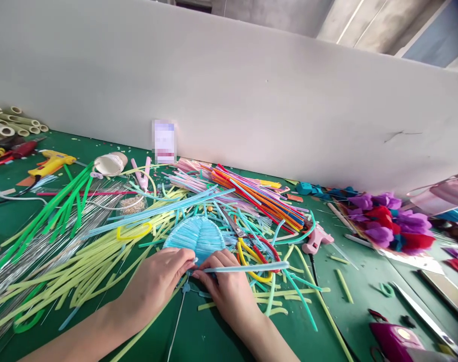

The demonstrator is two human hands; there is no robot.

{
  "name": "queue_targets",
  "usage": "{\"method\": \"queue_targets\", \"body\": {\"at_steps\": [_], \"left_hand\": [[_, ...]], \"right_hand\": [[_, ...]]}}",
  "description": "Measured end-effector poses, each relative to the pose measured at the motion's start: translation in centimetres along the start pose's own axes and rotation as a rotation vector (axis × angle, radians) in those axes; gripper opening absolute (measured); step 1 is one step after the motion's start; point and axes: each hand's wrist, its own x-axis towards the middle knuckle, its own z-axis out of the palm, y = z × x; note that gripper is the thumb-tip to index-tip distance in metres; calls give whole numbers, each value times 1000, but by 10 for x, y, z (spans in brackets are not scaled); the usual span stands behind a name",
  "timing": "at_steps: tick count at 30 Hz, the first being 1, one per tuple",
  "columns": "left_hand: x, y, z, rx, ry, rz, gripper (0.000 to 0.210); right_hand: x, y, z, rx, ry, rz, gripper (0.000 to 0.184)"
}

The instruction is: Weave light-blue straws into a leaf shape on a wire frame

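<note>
A light-blue leaf [195, 234] made of rows of pipe cleaner, with a rib down its middle, lies in front of me. Its near end sits between my left hand [159, 276] and my right hand [229, 281]. The left fingers are closed in a pinch at the leaf's base, where a bit of blue fuzz shows. My right hand is closed on a light-blue pipe cleaner [255, 267], whose free end sticks out to the right. A thin wire [177, 319] runs down from the base toward me. The fingertips partly hide the join.
Pale-green pipe cleaners [89, 261] and silver wires [23, 274] spread leftward. Scissors [247, 244] lie beside the leaf. A pink glue gun [317, 238], a yellow glue gun [53, 163], a white cup [111, 164] and purple-red flowers [392, 221] stand around. Another scissor blade [417, 306] lies right.
</note>
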Motion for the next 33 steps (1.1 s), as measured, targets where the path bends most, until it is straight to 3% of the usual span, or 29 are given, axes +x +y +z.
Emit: {"method": "queue_targets", "body": {"at_steps": [7, 14, 18, 22, 27, 33], "left_hand": [[1, 5, 4, 90, 23, 126, 15], [1, 8, 5, 100, 77, 196, 17], [-1, 1, 5, 23, 88, 92, 12], [-5, -12, -1, -44, 15, 52, 16], [-4, -21, -12, 28, -51, 163, 16], [1, -13, -2, -66, 11, 115, 13]], "right_hand": [[2, -3, 9, -171, 127, -100, 21], [4, -4, 6, -78, 109, -90, 13], [-2, -3, 3, -8, 39, -91, 8], [-7, 0, 2, 25, 3, -100, 21], [-5, 2, 3, 51, 52, -81, 12], [-2, 1, 7, -37, 171, -132, 18]]}}
